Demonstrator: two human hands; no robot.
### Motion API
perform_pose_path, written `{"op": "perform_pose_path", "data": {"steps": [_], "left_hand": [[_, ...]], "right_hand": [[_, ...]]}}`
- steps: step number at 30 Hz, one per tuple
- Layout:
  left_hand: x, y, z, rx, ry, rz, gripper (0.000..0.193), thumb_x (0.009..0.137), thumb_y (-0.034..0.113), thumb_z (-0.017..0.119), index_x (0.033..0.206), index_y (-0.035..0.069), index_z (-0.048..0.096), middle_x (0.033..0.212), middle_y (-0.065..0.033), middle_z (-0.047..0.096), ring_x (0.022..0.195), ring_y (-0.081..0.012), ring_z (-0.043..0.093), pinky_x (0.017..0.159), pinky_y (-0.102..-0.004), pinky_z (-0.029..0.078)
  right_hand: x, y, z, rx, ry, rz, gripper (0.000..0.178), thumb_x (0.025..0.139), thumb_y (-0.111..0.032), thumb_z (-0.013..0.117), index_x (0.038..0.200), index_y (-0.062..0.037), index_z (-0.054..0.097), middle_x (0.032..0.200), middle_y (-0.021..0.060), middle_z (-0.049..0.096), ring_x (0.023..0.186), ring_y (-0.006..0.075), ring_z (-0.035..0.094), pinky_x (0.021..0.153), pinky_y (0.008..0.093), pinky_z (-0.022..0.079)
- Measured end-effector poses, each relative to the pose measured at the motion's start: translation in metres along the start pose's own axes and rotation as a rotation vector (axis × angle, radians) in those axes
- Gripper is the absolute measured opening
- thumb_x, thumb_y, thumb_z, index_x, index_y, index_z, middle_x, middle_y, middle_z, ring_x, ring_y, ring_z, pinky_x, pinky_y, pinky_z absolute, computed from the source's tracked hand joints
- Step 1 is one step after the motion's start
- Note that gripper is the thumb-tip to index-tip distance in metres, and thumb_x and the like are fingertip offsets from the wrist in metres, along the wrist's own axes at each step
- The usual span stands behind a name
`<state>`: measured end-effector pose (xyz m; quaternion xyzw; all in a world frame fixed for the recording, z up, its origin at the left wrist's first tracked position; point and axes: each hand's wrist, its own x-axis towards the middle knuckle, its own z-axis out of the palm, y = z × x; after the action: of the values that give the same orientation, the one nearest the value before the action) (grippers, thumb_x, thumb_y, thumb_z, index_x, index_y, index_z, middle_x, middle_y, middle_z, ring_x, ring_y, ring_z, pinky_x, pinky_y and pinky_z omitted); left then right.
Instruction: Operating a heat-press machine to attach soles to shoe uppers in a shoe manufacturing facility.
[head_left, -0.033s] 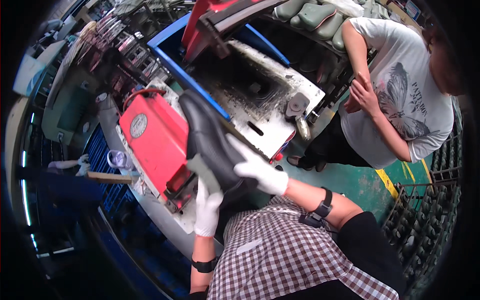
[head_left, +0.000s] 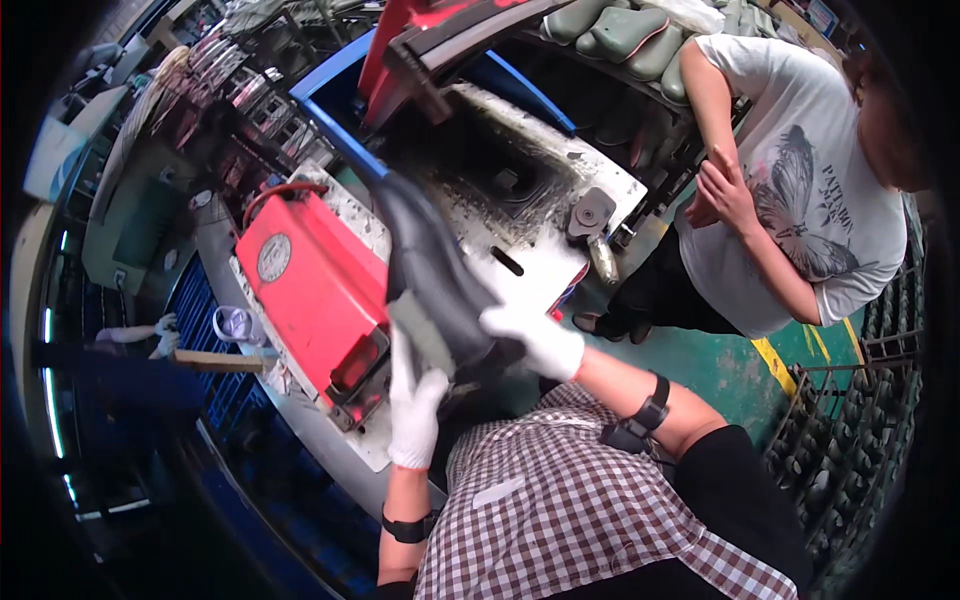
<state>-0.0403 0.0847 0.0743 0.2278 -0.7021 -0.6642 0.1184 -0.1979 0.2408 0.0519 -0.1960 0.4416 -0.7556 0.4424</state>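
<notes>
A black boot [head_left: 440, 262], its leather-like surface smooth and softly sheened, is held slantwise between two white knit gloves, in front of the bench's near edge; whether the bench is touched by it cannot be told. The left hand [head_left: 412, 412] is closed on a limp grey-green cloth [head_left: 424, 335], which is pressed against the boot's left side. The right hand [head_left: 540, 345] is clamped on the boot's right side, low down.

Along the left edge of the bench [head_left: 312, 430], a wedge-shaped housing [head_left: 318, 295] of glossy red metal is set, marked by a round pale badge. Beyond the boot, a white plate [head_left: 535, 272] is pierced by a rounded slot and smeared black toward its far edge, bordered at left by a straight blue rail [head_left: 340, 140].
</notes>
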Motion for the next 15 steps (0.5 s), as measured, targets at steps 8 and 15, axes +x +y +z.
{"op": "perform_pose_path", "data": {"steps": [8,15], "left_hand": [[0.137,0.131,0.009,0.045,0.093,0.594,0.092,0.102,0.036,0.070,0.169,0.001,0.019,0.171,-0.0228,0.031,0.160,-0.0335,0.028,0.130,-0.0450,0.022],[0.269,0.230,0.053,0.215,0.064,0.765,0.079,0.100,0.021,0.069,0.165,-0.001,0.030,0.165,-0.0273,0.038,0.156,-0.0335,0.036,0.126,-0.0392,0.029]], "right_hand": [[0.119,-0.076,-0.142,-1.258,0.615,-0.200,0.080,0.077,-0.041,0.078,0.153,-0.0268,0.058,0.158,0.0300,0.043,0.142,0.0489,0.047,0.121,0.0492,0.040],[0.197,-0.054,-0.191,-1.682,0.550,-0.081,0.072,0.075,-0.032,0.073,0.146,-0.0377,0.062,0.159,0.0266,0.044,0.126,0.0467,0.059,0.105,0.0480,0.053]]}}
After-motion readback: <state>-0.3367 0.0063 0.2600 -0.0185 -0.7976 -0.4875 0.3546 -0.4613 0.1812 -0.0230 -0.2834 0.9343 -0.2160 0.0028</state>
